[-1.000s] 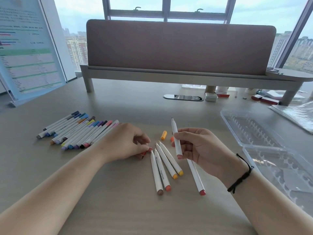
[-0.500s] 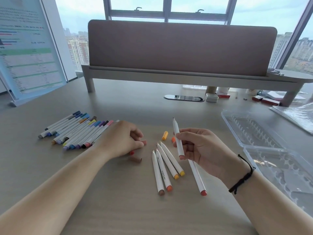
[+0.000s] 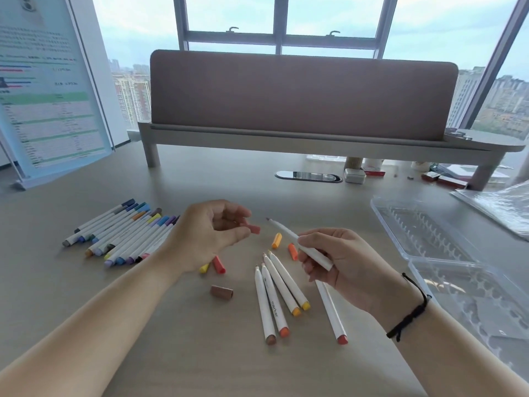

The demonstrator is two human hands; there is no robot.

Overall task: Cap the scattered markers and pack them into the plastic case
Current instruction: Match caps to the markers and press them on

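Observation:
My left hand [image 3: 211,236] is lifted above the desk and pinches a pinkish-red cap [image 3: 253,228] between thumb and fingers. My right hand [image 3: 337,262] grips an uncapped white marker [image 3: 300,243], its bare tip pointing up-left toward that cap, a short gap between them. Several uncapped white markers [image 3: 279,299] lie below the hands. Loose caps lie around: orange [image 3: 276,240], orange-red [image 3: 292,251], red [image 3: 219,265], yellow [image 3: 204,267] and brown [image 3: 221,291]. A row of capped markers [image 3: 123,233] lies at left. The open clear plastic case [image 3: 446,253] sits at right.
A desk divider with a shelf [image 3: 300,138] spans the back. A standing sign [image 3: 48,90] is at far left. A crinkled plastic sheet [image 3: 498,204] lies beyond the case, and small boxes [image 3: 355,175] sit under the shelf.
My left hand lifted off the desk with the pinkish-red cap and moved right toward the marker tip. My right hand tilted the marker from upright to point up-left.

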